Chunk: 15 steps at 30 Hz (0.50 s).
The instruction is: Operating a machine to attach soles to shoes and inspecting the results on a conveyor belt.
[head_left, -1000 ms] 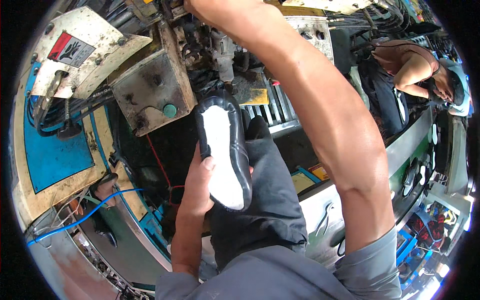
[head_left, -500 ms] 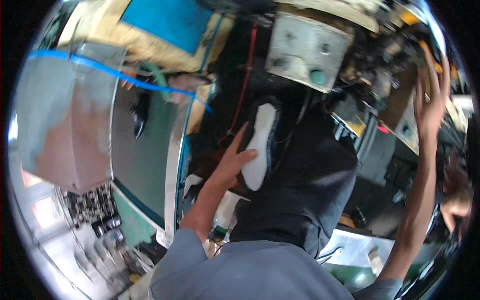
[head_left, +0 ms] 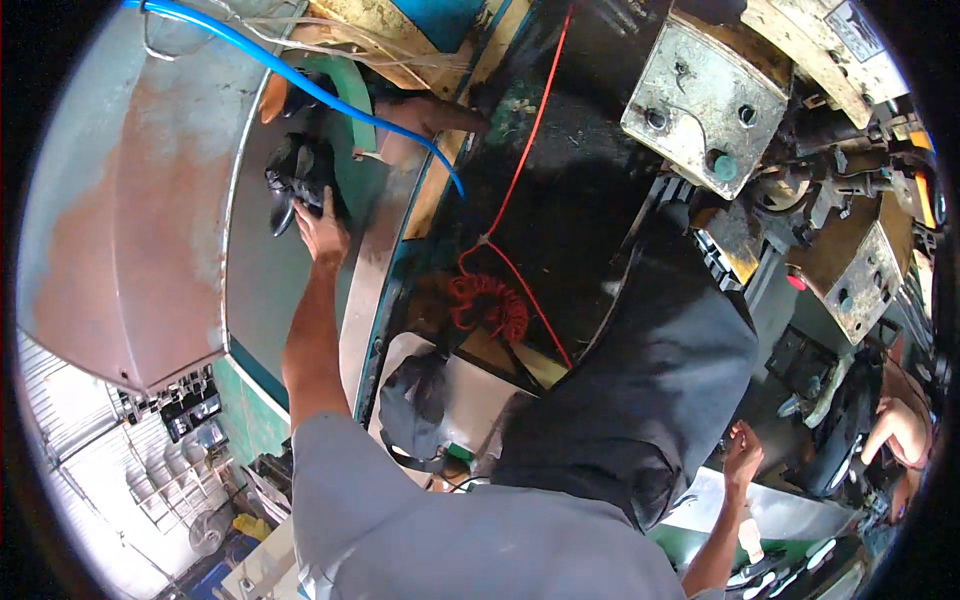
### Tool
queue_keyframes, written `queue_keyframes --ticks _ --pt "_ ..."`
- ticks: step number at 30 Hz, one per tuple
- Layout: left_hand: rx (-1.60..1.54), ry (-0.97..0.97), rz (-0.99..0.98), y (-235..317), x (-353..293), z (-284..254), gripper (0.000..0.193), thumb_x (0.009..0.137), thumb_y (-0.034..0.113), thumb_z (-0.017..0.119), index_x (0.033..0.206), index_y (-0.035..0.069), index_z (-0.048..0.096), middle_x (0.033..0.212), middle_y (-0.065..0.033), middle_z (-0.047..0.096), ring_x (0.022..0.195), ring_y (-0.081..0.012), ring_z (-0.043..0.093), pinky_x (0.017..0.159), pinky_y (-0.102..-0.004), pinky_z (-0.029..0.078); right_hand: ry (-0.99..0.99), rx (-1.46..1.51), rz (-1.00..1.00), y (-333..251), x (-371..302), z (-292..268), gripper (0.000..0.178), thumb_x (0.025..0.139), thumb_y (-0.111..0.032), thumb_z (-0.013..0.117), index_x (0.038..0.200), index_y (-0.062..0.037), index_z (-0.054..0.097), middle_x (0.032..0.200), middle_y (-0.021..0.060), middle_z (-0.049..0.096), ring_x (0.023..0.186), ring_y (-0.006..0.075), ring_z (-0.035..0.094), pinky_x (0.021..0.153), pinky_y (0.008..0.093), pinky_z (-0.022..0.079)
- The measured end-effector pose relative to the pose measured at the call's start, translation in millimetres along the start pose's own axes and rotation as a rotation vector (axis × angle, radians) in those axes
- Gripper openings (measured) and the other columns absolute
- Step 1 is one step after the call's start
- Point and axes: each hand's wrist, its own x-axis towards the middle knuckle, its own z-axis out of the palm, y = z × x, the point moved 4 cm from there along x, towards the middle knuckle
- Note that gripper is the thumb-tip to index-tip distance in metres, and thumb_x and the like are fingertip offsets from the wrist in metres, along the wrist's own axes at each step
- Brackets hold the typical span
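At the left, my left hand reaches over a green belt surface. Its thumb and fingers are closed on the near end of a black shoe. A smooth dark shoe toe shows just beside that hand; whether it belongs to the same shoe I cannot tell. My right hand hangs low at the right, beside my dark trousers. Its fingers are curled in, with nothing visible in them.
A blue hose crosses above the belt, near a large metal hood. Red coiled tubing hangs ahead of me. Machine control boxes stand at the far right. Another person's arm shows at the right rim.
My left hand has swung left from in front of my legs, where it held a white-soled shoe, to the belt. My right hand has dropped from the machine, its spread fingers now curled.
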Motion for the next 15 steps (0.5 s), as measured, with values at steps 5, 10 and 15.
queue_keyframes --ticks 5,10,15 --pt "-0.024 -0.438 -0.052 16.2 50.3 34.4 0.109 0.096 0.006 0.068 0.176 0.05 0.009 0.179 -0.0377 0.005 0.147 -0.0554 0.05 0.115 -0.0616 0.05 0.081 0.034 0.004 -31.2 -1.6 -62.8 0.031 0.113 -0.01 0.057 0.134 0.005 0.074 0.115 0.0173 0.082 0.104 0.0232 0.079 0.091 0.0356 0.063" --pt "0.386 -0.657 -0.246 -190.6 115.2 40.8 0.089 0.1 0.022 0.067 0.178 0.024 0.023 0.165 -0.0207 0.051 0.142 -0.0383 0.061 0.107 -0.0609 0.056 -0.075 0.249 -0.001 -20.2 45.5 -13.7 0.035 0.115 -0.011 0.055 0.142 0.0061 0.069 0.122 0.0189 0.081 0.109 0.0251 0.079 0.097 0.036 0.062" --pt "0.023 -0.461 -0.076 -26.5 2.9 150.8 0.09 0.093 0.02 0.07 0.174 0.014 0.03 0.165 -0.0296 0.045 0.155 -0.0475 0.042 0.12 -0.0568 0.047 0.005 -0.023 0.221 43.7 -45.9 -77.9 0.036 0.114 -0.012 0.056 0.143 0.0053 0.068 0.122 0.0172 0.081 0.113 0.0251 0.077 0.1 0.0368 0.06"
